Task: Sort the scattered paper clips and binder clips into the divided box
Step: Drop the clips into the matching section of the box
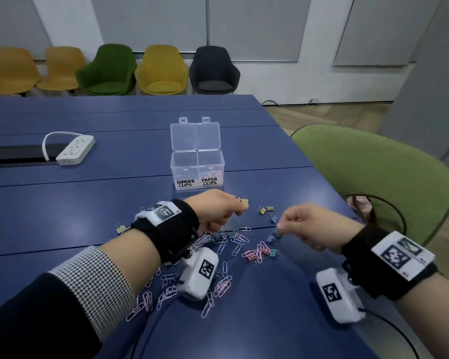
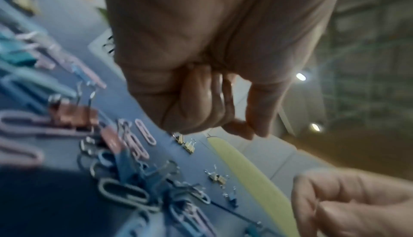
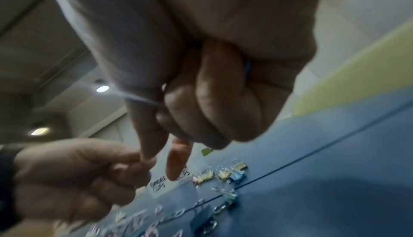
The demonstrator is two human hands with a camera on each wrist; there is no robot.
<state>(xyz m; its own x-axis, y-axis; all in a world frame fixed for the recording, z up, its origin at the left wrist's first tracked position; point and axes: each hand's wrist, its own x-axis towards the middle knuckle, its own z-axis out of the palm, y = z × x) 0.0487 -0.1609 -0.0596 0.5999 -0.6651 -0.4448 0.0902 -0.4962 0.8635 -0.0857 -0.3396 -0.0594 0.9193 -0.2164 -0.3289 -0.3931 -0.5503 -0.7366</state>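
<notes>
Our left hand (image 1: 218, 208) is curled, thumb to forefinger; held thing unclear. Right hand (image 1: 303, 224) pinches over a blue binder clip (image 1: 271, 238). Box (image 1: 197, 168) sits mid-table, clips (image 1: 226, 244) scattered toward the near edge. Risk: tangled paper clips riding into the binder compartment.

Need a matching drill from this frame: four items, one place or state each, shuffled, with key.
Items:
1. box lid
2. paper-clip bin
3. binder-clip bin
4. power strip

Places or states:
A. far left on the table
B. left half of the box, looks empty
C. hinged open, standing up behind the bins
D. right half of the box, holds pastel clips

Pairs: 1-C, 2-D, 3-B, 4-A
</notes>
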